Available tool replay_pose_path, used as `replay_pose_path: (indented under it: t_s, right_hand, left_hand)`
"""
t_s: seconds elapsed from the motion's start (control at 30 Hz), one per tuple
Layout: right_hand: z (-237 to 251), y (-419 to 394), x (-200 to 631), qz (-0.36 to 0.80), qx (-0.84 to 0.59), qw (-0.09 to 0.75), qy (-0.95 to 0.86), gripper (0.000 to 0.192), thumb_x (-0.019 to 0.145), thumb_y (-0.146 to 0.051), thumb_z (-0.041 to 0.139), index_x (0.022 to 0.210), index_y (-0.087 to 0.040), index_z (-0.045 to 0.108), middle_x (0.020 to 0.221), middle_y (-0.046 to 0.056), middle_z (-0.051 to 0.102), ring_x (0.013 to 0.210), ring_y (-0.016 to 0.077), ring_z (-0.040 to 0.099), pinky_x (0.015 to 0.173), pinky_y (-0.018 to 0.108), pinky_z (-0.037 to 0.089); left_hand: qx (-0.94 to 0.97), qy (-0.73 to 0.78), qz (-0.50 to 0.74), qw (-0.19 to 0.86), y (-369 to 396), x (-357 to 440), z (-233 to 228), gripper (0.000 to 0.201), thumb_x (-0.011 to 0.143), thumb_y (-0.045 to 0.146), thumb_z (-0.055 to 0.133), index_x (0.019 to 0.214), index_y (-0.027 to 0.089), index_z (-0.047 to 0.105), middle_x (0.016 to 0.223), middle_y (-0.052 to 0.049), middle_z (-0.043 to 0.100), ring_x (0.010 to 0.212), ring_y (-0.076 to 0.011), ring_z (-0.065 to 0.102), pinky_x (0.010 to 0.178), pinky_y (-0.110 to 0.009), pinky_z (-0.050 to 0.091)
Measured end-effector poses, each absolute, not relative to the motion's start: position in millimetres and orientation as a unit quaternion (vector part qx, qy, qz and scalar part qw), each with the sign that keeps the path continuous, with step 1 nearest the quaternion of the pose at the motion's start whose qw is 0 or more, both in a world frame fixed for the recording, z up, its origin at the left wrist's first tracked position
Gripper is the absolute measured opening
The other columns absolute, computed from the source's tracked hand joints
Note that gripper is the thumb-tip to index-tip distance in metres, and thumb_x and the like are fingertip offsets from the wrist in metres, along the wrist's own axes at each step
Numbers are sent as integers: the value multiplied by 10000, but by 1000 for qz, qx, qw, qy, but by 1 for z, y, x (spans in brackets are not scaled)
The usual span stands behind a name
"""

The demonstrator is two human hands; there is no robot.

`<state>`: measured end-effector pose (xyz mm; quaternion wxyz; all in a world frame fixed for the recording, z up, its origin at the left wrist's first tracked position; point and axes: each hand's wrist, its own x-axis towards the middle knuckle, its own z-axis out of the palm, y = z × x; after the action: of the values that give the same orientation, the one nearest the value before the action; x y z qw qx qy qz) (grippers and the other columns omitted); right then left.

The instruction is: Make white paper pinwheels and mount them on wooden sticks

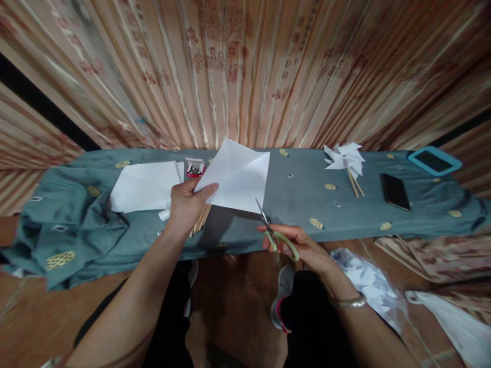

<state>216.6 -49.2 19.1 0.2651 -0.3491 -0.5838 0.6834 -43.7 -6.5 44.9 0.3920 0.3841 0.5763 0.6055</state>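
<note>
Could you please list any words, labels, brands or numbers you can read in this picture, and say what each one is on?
No text can be read here.
The curtain carries reddish printed marks, too blurred to read.
The small red box shows no legible label.
The paper sheet, scissors and black phone show no writing.

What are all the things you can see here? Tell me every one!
Paper sheet: one, white, held up over the table in the left hand.
Scissors: one pair, pale green handles, in the right hand.
Paper stack: a few sheets, white, left on the table.
Wooden sticks: several, tan, under the held sheet.
Small box: one, red and white, behind the paper stack.
Pinwheel: one, white, right on the table.
Phone: one, black, right.
Tray: one, blue, far right.
Tablecloth: one, grey-green.
Curtain: pink-brown, behind.
Hands: left, right.
</note>
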Motion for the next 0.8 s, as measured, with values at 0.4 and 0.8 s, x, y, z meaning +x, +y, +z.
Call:
replay_pose_path:
  t_s: [0.4, 0.8]
  right_hand:
    - [21, -49, 218, 694, -355, 265, -567, 632, 712, -553, 769, 1205, -170, 670, 883, 40, 663, 719, 108, 536, 621, 238, 444]
    - [22, -50, 216, 702, -368, 259, -552, 642, 678, -558, 792, 1189, -185, 682, 867, 32, 652, 694, 99, 513, 576, 217, 402]
  left_hand:
    - [388, 580, 586, 412, -8, -40, 43, 290, 536, 311, 819, 781, 163, 776, 666, 1, 719, 563, -138, 591, 536, -250, 490]
    - [406, 575, 579, 411, -8, -40, 42, 302, 554, 311, 811, 813, 160, 778, 691, -11, 725, 596, -158, 622, 562, -285, 528]
